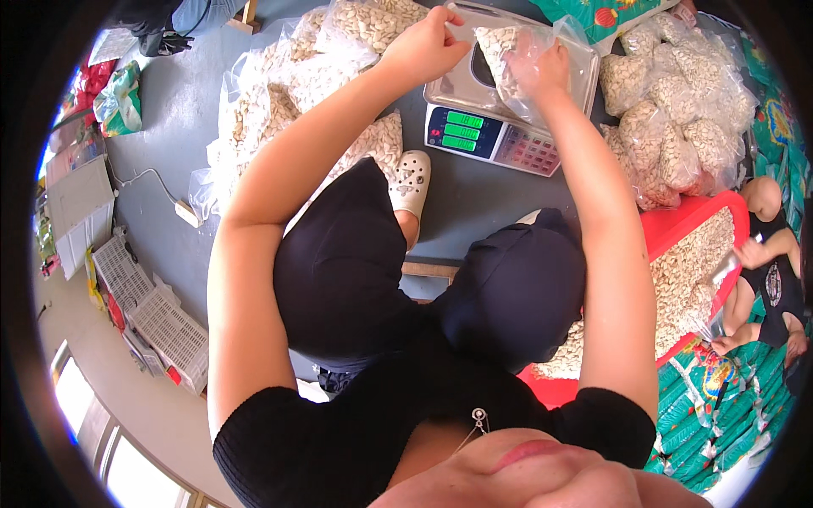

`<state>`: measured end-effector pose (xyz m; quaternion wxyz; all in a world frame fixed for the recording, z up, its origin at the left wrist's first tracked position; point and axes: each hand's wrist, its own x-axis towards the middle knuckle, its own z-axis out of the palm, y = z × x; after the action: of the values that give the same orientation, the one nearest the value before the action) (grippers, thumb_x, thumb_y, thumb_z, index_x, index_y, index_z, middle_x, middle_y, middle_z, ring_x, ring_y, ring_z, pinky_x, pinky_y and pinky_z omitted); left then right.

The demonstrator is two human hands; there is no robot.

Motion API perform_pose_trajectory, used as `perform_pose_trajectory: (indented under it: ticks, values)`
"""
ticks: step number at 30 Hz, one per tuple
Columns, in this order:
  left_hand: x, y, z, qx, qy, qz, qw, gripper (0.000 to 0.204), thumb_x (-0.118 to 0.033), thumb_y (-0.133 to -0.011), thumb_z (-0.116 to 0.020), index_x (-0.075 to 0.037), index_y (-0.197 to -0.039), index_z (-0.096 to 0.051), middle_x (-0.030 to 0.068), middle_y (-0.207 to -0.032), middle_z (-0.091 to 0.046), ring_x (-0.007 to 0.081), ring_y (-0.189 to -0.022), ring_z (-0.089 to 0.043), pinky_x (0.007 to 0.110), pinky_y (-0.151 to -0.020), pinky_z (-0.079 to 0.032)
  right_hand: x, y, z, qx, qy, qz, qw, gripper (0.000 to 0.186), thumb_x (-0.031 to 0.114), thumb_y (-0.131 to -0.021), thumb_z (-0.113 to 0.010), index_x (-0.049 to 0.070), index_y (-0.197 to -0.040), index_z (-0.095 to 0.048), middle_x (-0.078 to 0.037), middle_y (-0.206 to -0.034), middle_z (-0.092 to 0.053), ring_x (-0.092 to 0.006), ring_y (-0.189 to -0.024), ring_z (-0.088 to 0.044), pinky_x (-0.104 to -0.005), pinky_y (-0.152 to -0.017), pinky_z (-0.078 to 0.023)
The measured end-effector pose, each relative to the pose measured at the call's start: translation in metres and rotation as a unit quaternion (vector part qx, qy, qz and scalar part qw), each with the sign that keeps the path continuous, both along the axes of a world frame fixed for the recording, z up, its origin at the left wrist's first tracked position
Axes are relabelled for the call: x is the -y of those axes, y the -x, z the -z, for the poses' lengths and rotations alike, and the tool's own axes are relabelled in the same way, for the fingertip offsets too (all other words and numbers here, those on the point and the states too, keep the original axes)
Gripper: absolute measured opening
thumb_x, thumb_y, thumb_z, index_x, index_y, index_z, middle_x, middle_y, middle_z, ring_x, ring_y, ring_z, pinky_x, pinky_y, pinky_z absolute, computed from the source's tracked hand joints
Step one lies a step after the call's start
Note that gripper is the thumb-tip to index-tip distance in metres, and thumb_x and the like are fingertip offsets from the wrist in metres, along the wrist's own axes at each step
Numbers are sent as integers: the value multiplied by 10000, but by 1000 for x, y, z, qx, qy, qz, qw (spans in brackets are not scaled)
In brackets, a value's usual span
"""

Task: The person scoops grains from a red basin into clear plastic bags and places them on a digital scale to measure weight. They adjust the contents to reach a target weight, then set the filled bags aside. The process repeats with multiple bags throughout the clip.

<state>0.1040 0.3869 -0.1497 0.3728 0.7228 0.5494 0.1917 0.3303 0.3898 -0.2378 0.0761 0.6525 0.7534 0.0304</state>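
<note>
"Biggest first?"
"Heap of clear bags (279, 93), person's L side, full of pale flat seeds. Smaller bagged pile (677, 102) up on the R. Then red tub (656, 230) below that, loose seeds (703, 254) in it, by the R arm (605, 229)."

"Middle?"
"Scale (491, 144), steel pan (446, 85) on top, green display (463, 127) lit. Seed bag (498, 63) is over the pan, tilted. Can't tell if pan takes its full wt."

"Hands?"
"R hand (546, 72) is clamped on the bag's R side, fingers partly hidden by plastic. L hand (432, 42) is at the pan's L edge, fingers bent, apart from the bag. Can't tell if it's pinching anything small."

"Which step?"
"Weighing, I'd say. Bag going on or coming off? Can't tell."

"Next move needs?"
"If it's going on: settle it mid-pan, release R fingers, both hands clear for a true rdg. If off: firm hold on the gathered plastic, top up, so no spill. Can't see if it's sealed, so handle as open, pls."
</note>
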Motion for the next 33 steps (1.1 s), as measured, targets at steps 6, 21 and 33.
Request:
perform_pose_trajectory:
  ticks: [6,21,33]
  values:
    - [13,22,-27,-88,-45,39,994,369,-267,-822,-629,-110,-1144,-546,57,-820,-668,235,-805,-653,357,-732,-509,-51,-58,17,-171,64,46,982,417,475,-896,-462,98,-972,-622,-163,-1021,-645,-392,-932,-607,-493,-769,-490]
    - [19,1,-124,65,-56,24,996,228,-171,-812,-625,11,-946,-643,81,-777,-666,151,-681,-622,291,-641,-494,66,-82,-93,-757,228,335,513,342,392,-976,-476,52,-964,-518,-12,-710,-473,-68,-465,-355,-198,-337,-202]
    - [42,-19,-116,72,50,-10,996,268,-213,-841,-613,-7,-1011,-618,62,-782,-644,136,-592,-598,290,-539,-493,217,-174,-196,-837,111,272,462,285,350,-1015,-387,81,-1038,-478,-21,-698,-456,-60,-429,-343,-182,-313,-216]
